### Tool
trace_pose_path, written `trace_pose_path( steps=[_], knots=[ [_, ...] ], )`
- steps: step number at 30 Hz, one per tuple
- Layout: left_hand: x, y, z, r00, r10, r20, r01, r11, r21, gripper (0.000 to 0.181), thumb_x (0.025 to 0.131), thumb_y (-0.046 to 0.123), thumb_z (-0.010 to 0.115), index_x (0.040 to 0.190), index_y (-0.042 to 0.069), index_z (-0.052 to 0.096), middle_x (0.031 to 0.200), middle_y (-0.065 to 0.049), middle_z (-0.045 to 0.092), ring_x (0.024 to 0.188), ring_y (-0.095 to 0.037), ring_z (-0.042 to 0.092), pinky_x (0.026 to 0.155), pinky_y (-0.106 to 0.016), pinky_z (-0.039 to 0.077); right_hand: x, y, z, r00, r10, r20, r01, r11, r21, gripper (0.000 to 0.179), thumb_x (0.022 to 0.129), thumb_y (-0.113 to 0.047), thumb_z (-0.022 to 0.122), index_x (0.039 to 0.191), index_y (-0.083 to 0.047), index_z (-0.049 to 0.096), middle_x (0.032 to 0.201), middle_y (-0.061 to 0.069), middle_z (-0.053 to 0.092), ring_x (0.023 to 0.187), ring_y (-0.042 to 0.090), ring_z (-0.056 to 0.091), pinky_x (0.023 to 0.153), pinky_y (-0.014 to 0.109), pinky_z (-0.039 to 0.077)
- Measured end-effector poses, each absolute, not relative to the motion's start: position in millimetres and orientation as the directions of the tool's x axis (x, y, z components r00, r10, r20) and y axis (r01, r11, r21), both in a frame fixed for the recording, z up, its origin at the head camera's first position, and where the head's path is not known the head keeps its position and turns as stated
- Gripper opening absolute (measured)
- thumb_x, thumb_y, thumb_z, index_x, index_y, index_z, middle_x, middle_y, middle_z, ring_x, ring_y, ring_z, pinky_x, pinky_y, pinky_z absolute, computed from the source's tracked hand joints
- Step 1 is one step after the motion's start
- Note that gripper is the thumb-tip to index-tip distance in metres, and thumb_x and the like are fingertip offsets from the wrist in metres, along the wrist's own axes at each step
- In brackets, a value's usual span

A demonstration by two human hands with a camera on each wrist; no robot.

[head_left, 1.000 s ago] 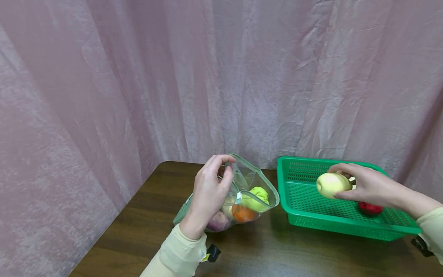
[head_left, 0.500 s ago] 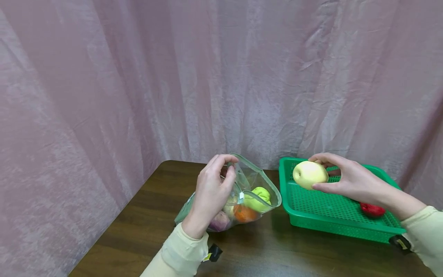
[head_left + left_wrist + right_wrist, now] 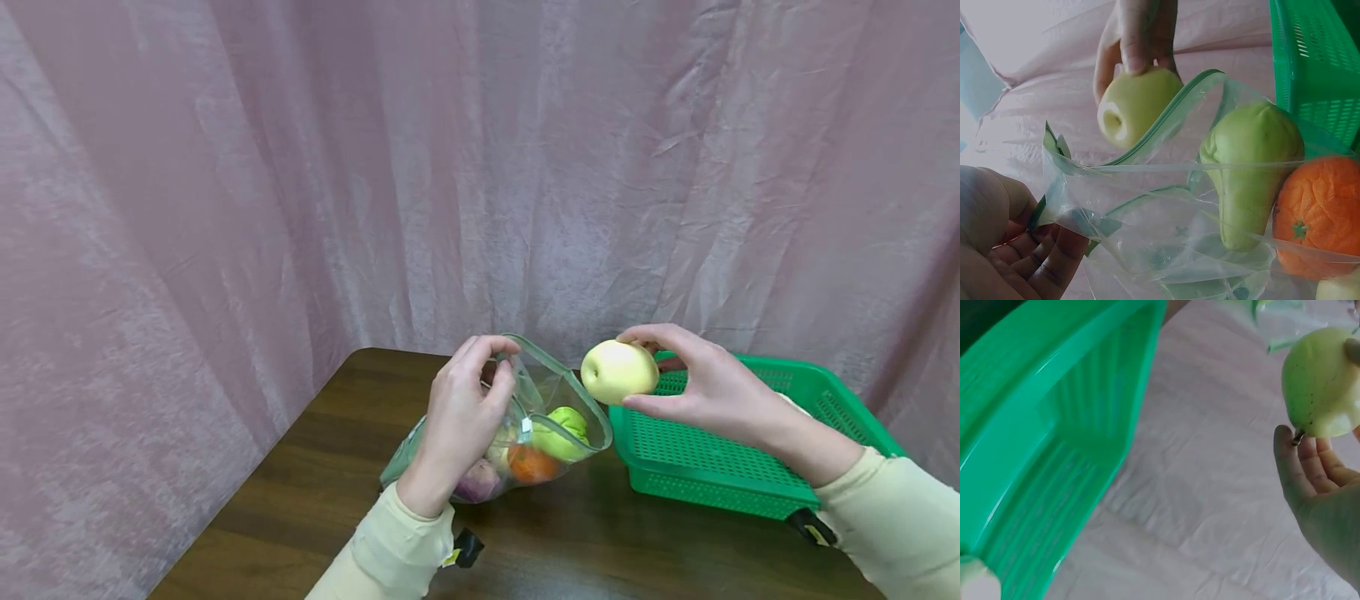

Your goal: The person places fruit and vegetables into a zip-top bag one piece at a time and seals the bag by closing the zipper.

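In the head view, my right hand (image 3: 712,396) grips a pale yellow-green apple (image 3: 618,372) between thumb and fingers, in the air just right of the bag's mouth. The apple's short stem faces the fingertips in the right wrist view. My left hand (image 3: 467,408) pinches the edge of a clear zip bag (image 3: 1129,244) with green trim, whose mouth gapes to the right. Through the plastic show a light green pear-shaped item (image 3: 1250,162), an orange (image 3: 1316,215) with a green star-like stem end, and a purplish round item (image 3: 477,481).
A green perforated basket (image 3: 705,492) stands right of the bag, partly covered by my right forearm. A whitish object (image 3: 977,581) lies in it. Both stand on a dark wooden table (image 3: 300,475), with a pink curtain (image 3: 480,167) behind.
My right hand has carried the apple left, from over the basket to beside the bag's mouth. The red item in the basket is now hidden by my arm. My left hand keeps its pinch.
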State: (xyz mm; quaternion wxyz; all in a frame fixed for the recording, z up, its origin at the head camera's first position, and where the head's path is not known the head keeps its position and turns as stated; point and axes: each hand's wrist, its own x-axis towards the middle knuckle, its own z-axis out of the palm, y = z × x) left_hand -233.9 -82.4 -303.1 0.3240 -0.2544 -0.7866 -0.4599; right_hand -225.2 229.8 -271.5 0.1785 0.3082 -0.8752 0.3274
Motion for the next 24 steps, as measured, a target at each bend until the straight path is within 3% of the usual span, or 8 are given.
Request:
trace_pose_path(
  steps=[7, 15, 24],
  knots=[
    [-233, -83, -303, -0.656, 0.104, 0.747, 0.701, 0.449, 0.554, 0.021, 0.102, 0.001, 0.063, 0.113, 0.012, 0.077, 0.101, 0.003, 0.069, 0.08, -0.012, 0.061, 0.067, -0.03, 0.056, -226, 191, -274, -0.73, -0.402, 0.552, -0.633, 0.704, -0.324, 0.067, 0.081, -0.023, 0.101, 0.14, -0.025, 0.069, 0.132, -0.007, 0.069, 0.116, 0.018, 0.065, 0.086, 0.045, 0.06],
    [-232, -83, -302, -0.672, 0.117, 0.731, 0.695, 0.439, 0.569, 0.019, 0.102, 0.003, 0.064, 0.114, 0.011, 0.077, 0.103, 0.003, 0.069, 0.083, -0.011, 0.063, 0.069, -0.029, 0.057, -227, 161, -280, -0.775, -0.41, 0.481, -0.599, 0.721, -0.349, 0.065, 0.082, -0.027, 0.1, 0.14, -0.026, 0.07, 0.128, -0.006, 0.069, 0.109, 0.016, 0.066, 0.083, 0.041, 0.059],
    [-232, -86, -301, -0.667, 0.105, 0.737, 0.697, 0.436, 0.569, 0.021, 0.102, 0.002, 0.063, 0.114, 0.01, 0.077, 0.104, 0.002, 0.07, 0.081, -0.012, 0.063, 0.068, -0.029, 0.057, -232, 142, -285, -0.763, -0.446, 0.467, -0.625, 0.695, -0.356, 0.058, 0.086, -0.024, 0.098, 0.138, -0.021, 0.072, 0.129, -0.003, 0.071, 0.108, 0.019, 0.067, 0.085, 0.042, 0.059]
  ],
)
